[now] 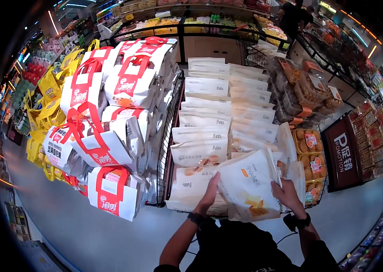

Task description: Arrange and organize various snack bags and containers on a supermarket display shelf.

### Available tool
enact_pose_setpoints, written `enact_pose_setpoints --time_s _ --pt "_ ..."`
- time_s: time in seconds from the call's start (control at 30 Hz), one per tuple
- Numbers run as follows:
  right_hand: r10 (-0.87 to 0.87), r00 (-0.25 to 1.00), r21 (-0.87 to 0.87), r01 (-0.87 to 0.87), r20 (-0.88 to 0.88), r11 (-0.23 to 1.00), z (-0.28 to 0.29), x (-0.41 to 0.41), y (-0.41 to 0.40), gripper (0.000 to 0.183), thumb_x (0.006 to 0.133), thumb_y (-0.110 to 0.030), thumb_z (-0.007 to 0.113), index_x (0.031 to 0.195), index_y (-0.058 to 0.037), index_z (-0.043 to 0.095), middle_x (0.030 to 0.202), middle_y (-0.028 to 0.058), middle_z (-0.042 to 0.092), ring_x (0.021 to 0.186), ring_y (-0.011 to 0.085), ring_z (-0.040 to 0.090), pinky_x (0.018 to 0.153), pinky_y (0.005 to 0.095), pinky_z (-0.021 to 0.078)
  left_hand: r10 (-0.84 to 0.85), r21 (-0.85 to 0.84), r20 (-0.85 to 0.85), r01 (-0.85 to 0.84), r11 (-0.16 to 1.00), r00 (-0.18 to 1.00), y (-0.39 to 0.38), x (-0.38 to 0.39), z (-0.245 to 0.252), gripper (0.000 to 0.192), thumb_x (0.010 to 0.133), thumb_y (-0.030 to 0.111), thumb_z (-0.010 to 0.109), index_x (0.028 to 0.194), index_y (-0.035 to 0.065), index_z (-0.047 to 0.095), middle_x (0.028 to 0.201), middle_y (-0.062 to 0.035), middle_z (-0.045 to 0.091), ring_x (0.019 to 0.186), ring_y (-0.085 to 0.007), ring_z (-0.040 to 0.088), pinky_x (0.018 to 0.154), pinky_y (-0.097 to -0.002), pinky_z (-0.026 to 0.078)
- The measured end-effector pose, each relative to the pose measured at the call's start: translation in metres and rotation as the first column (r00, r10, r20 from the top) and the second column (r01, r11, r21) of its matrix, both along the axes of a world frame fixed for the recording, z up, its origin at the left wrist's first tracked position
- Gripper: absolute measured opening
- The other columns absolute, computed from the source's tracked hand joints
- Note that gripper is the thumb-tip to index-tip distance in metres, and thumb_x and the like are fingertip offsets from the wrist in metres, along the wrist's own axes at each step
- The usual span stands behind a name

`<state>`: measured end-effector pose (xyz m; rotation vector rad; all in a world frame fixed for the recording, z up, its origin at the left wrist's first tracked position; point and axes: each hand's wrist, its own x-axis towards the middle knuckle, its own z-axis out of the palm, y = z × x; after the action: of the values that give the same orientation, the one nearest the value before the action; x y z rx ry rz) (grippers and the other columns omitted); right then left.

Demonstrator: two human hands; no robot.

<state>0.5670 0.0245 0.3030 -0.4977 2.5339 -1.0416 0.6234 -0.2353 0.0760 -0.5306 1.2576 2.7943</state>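
Note:
Before me, a large white printed snack bag (pixel 251 190) with a picture of toast-like pieces is held tilted at the front of a display. My right hand (pixel 287 194) grips its right edge, with the thumb lying on the front. At its left edge is my left hand (pixel 210 193), its thumb against the side; most of the fingers are hidden. Two rows of similar pale bags stand behind, the left row (pixel 200 153) showing pictures of round cakes and the right row (pixel 251 105) partly behind the held bag.
White gift packs with red handles (pixel 118 139) are heaped on the left, beside a black wire divider (pixel 169 136). Yellow bags (pixel 47 112) hang beyond them. On the right are clear plastic food boxes (pixel 305 85), trays of round buns (pixel 310 166) and a dark red promotion stand (pixel 342 156). A person (pixel 290 20) stands far back.

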Motion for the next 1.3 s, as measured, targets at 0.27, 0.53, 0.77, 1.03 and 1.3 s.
enact_pose_setpoints --time_s 0.27,0.53,0.77,1.03,1.3 --pt "0.123 0.866 0.401 0.095 -0.485 0.911 0.064 0.034 -0.019 0.031 0.07 0.0 0.063 0.1 -0.0071 0.065 0.084 0.0153 0.067 0.077 0.0341 0.065 0.066 0.0417 0.0517 -0.151 -0.892 0.161 0.078 -0.445 0.975 -0.16 -0.18 0.063 0.091 0.068 0.054 0.073 0.139 0.0042 0.045 0.144 -0.0203 0.043 0.14 -0.0327 0.031 0.117 -0.0522 0.014" --pt "-0.157 0.866 0.325 0.338 -0.475 0.883 0.065 0.055 0.004 0.026 0.071 0.002 0.06 0.095 -0.0032 0.068 0.082 0.0193 0.067 0.076 0.0371 0.066 0.068 0.041 0.0531 -0.372 -0.847 0.507 0.37 -0.382 0.778 -0.141 -0.123 0.0 0.084 0.077 0.075 0.05 0.142 0.0203 0.048 0.153 -0.0138 0.034 0.14 -0.0336 0.032 0.112 -0.0565 0.023" --pt "-0.043 0.882 0.298 0.204 -0.469 0.933 0.066 0.02 -0.027 0.032 0.071 0.004 0.058 0.099 -0.0065 0.068 0.081 0.0183 0.067 0.075 0.0374 0.066 0.066 0.0415 0.0529 -0.405 -0.794 0.608 0.508 -0.334 0.683 -0.128 -0.119 0.014 0.076 0.084 0.071 0.046 0.141 0.0207 0.05 0.147 -0.0169 0.041 0.138 -0.037 0.034 0.111 -0.0577 0.024" --pt "0.03 0.819 0.284 0.165 -0.573 0.945 0.091 -0.057 -0.063 0.028 0.074 -0.005 0.061 0.101 -0.0086 0.067 0.082 0.0175 0.067 0.075 0.0371 0.065 0.067 0.0427 0.0521 -0.315 -0.931 0.163 0.04 -0.363 0.935 -0.173 -0.267 0.078 0.083 0.075 0.062 0.064 0.14 0.0139 0.048 0.141 -0.0204 0.045 0.137 -0.0371 0.034 0.111 -0.0561 0.024" --pt "0.16 0.7 0.273 0.053 -0.696 0.96 0.138 -0.193 -0.095 0.016 0.079 -0.007 0.061 0.094 -0.01 0.064 0.073 0.0181 0.063 0.07 0.0384 0.063 0.061 0.0466 0.0491 -0.36 -0.735 0.607 0.328 -0.594 0.708 -0.143 -0.274 0.022 0.065 0.081 0.059 0.057 0.134 0.0214 0.055 0.136 -0.0117 0.053 0.129 -0.0364 0.045 0.107 -0.0724 0.01"
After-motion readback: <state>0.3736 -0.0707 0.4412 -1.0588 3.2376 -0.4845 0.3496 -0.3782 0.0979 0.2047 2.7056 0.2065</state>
